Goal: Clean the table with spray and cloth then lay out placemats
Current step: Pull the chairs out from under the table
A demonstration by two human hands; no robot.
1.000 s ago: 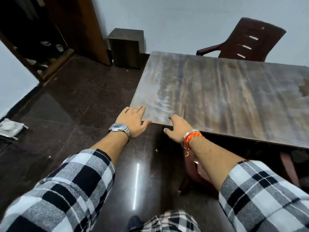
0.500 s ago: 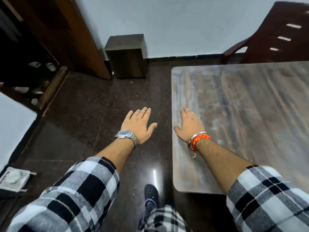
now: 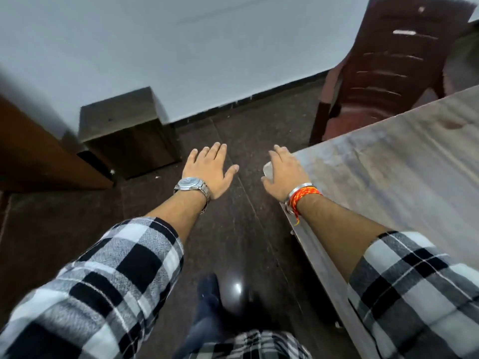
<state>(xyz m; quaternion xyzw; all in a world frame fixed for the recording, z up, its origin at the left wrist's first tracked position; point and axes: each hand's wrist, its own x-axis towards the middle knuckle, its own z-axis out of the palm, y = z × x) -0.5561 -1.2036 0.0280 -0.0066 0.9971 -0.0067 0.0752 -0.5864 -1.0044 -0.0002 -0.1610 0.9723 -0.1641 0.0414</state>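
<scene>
The wood-grain table (image 3: 394, 177) fills the right side of the view, its near-left corner by my right wrist. My right hand (image 3: 283, 174) lies flat over that rounded corner, fingers spread, holding nothing. My left hand (image 3: 208, 169), with a silver watch on the wrist, hovers open over the dark floor to the left of the table, palm down and empty. No spray bottle, cloth or placemats are in view.
A dark red plastic chair (image 3: 383, 71) stands against the table's far edge at the upper right. A small dark wooden box (image 3: 127, 130) sits by the white wall, next to a brown wooden panel (image 3: 33, 156). Dark glossy floor (image 3: 243, 229) lies between me and the wall.
The view has swung and I have moved along the table's left edge toward its far end. My right hand slid to the table's corner; my left hand stays open over the floor.
</scene>
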